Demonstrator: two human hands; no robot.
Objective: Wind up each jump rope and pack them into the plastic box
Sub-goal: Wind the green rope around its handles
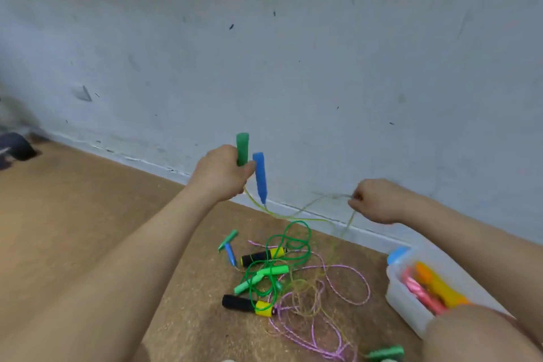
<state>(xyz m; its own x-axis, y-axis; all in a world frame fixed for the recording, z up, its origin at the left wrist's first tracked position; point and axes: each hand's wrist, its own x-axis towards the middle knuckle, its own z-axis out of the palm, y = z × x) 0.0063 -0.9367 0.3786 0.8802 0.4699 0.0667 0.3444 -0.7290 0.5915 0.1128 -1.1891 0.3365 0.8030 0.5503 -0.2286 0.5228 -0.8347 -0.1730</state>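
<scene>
At frame centre, I am seeing the left hand [224, 174] clamping two handles together: one green handle [242, 147] and one blue handle [260, 176]. The right hand [379, 200], centre right, is pinching the yellow rope [293, 217] running from those handles. Lower centre, a tangle is lying on the floor [73, 214]: one green rope [293, 244], one pink rope [346, 270], two black-and-yellow handles [263, 256]. The plastic box [405, 300], lower right, is holding one wound pink-and-orange bundle [426, 288].

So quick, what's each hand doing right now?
Left hand: closed, holding the green handle and blue handle.
Right hand: closed, pinching the yellow cord.
</scene>
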